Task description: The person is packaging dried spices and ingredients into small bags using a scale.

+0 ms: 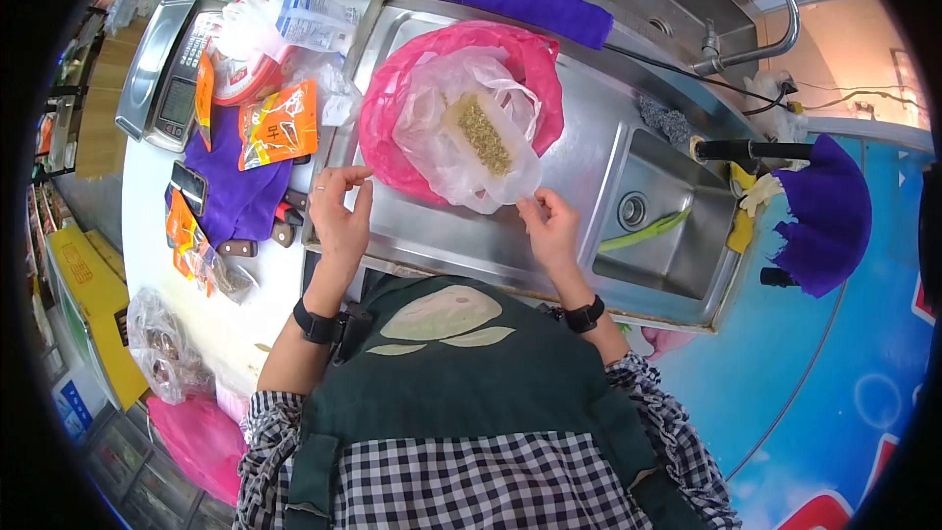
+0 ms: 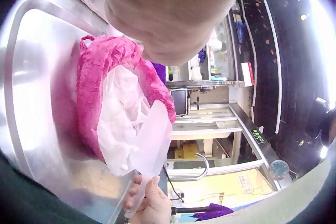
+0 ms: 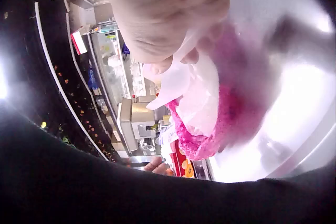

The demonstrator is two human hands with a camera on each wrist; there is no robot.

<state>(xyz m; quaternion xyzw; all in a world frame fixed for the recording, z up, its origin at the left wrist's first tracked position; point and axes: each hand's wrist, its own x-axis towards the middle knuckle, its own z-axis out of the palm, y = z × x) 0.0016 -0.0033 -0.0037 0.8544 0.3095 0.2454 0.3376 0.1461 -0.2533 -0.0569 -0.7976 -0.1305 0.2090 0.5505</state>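
Two grips: right hand (image 1: 551, 231) pinches clear bag (image 1: 446, 162), contents partly hidden; left hand (image 1: 339, 216) slack.

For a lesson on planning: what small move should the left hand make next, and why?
Probably the left hand should pinch the clear bag at its near rim: the right hand pinches its other edge, while the left holds nothing beside the pink bag.

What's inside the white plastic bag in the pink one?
A heap of small greenish-brown bits lies inside the white bag, which sits in the pink bag. What is beneath the heap, and between the two bags, is covered.
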